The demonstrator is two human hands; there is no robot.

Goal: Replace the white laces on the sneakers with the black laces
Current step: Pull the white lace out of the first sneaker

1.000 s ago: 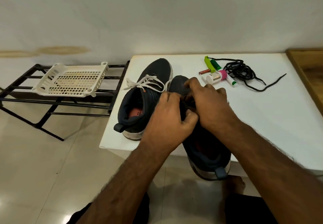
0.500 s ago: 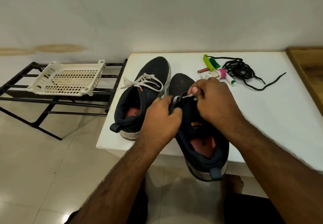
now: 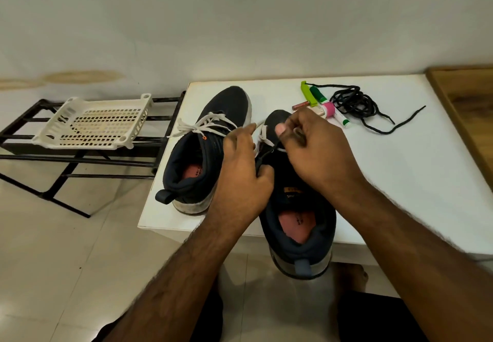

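White table carries both sneakers; since a moment ago the white lace hangs looser on the near-edge sneaker, pinched by left hand and right hand, unlacing underway

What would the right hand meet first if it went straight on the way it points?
Probably the toe of the near sneaker just beyond the right hand; depth is unclear.

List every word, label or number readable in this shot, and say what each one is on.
Nothing can be read in full.
Tongue label of the near sneaker: yellow patch blurred; below it only a fragment like "SP".
Pink insole of the near sneaker: dark mark, unreadable.
Insole of the far sneaker: dark logo, unreadable.
Tubes and small bottles by the black laces: print too small.
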